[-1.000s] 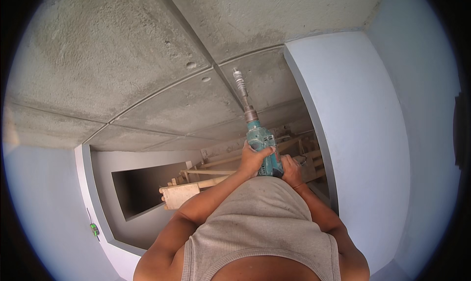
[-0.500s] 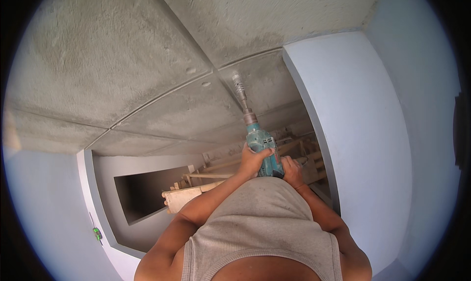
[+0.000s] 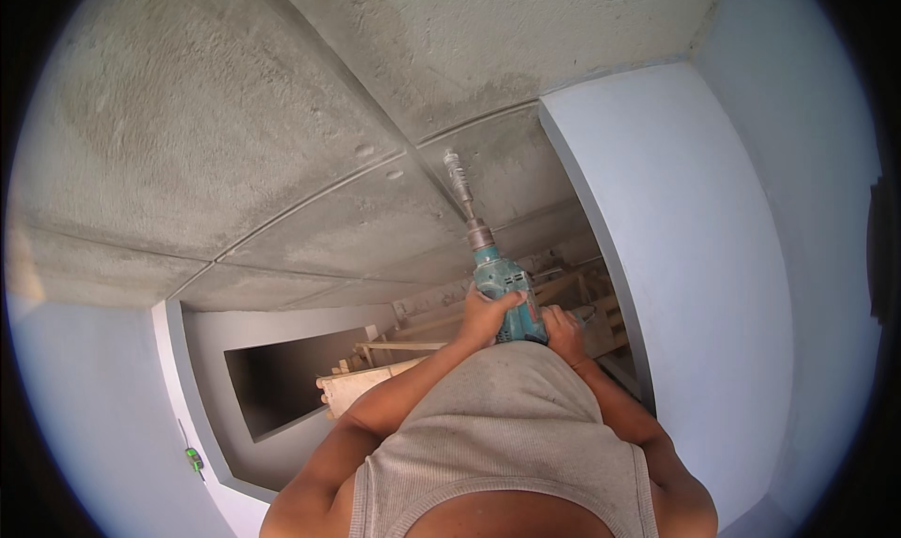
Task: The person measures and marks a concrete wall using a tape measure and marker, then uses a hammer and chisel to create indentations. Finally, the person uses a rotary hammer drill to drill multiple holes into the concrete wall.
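A dusty teal power drill [image 3: 508, 284] is held out from my chest, its grey chuck [image 3: 480, 233] pointing away. From the chuck runs a bit with a thick, whitish, ridged end [image 3: 457, 174], seen against the grey concrete; I cannot tell whether its tip touches the surface. My left hand [image 3: 485, 315] wraps around the left side of the drill body, thumb across its top. At the rear right of the drill, my right hand [image 3: 563, 333] is curled around the handle area, which is mostly hidden by the fingers.
Grooved grey concrete panels [image 3: 235, 115] spread across the upper view. A pale wall [image 3: 685, 209] stands close on the right. On the left are a wall with a dark rectangular opening [image 3: 272, 388] and a small green object [image 3: 194, 459]. Wooden boards [image 3: 361, 385] lie behind my left arm.
My view has shifted slightly, so the left wall and boards appear a little farther right and lower. Both hands keep their grip on the drill, which has barely moved.
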Available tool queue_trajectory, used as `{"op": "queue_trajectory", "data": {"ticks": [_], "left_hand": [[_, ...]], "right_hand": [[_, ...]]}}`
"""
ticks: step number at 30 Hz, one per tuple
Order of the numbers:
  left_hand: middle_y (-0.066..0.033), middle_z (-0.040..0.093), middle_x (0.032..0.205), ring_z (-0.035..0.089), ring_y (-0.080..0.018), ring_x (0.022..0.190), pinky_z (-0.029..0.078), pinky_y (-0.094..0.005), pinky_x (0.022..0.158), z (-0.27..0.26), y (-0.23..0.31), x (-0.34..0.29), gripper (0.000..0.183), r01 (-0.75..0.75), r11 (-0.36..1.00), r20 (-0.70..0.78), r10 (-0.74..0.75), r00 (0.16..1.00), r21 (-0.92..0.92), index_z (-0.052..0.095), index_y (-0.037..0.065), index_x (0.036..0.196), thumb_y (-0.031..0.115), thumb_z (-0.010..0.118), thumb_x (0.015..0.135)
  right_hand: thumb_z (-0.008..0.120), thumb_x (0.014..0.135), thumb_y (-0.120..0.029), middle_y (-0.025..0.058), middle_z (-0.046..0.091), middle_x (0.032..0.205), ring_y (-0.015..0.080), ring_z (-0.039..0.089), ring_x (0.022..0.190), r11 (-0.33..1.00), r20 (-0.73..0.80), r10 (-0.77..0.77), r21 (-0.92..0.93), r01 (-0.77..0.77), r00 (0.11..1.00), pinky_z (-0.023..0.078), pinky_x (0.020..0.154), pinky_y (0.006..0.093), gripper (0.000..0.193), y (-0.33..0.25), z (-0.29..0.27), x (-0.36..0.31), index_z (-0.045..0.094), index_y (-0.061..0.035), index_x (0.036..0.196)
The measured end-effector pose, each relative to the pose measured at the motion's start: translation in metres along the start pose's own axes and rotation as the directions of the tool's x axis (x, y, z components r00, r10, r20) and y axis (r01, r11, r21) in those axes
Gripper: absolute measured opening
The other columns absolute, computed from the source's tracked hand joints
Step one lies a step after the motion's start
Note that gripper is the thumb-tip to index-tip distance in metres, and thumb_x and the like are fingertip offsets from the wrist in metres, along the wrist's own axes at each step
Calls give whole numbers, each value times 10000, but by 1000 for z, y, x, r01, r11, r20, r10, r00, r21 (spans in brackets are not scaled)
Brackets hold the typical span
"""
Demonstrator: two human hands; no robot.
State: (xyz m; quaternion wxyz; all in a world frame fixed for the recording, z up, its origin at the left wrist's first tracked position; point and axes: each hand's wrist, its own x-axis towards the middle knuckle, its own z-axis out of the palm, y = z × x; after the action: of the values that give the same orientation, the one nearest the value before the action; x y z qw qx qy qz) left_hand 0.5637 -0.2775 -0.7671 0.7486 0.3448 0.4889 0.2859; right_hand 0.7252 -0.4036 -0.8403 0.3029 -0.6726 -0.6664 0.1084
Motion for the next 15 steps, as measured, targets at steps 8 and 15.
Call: {"op": "queue_trajectory", "data": {"ticks": [8, 15], "left_hand": [[-136, 685, 1107, 711, -238, 956, 605, -399, 829, -3, 2, 7, 550, 12, 1000, -14, -12, 1000, 9, 536, -30, 1267, 72, 832, 814], [-148, 690, 1088, 711, -225, 896, 601, -380, 789, -5, -1, 14, 597, -46, 999, -17, 46, 999, -5, 534, -36, 1252, 175, 877, 811]], "right_hand": [[809, 753, -321, 194, 658, 1077, 394, 673, 947, 999, 48, 41, 25, -43, 998, 521, 850, 472, 547, -3, -2, 6, 649, -2, 1168], [916, 581, -293, 198, 655, 1193, 411, 659, 1019, 998, 97, 60, -10, -60, 993, 512, 889, 489, 788, -8, -11, 14, 621, 5, 1248]]}}
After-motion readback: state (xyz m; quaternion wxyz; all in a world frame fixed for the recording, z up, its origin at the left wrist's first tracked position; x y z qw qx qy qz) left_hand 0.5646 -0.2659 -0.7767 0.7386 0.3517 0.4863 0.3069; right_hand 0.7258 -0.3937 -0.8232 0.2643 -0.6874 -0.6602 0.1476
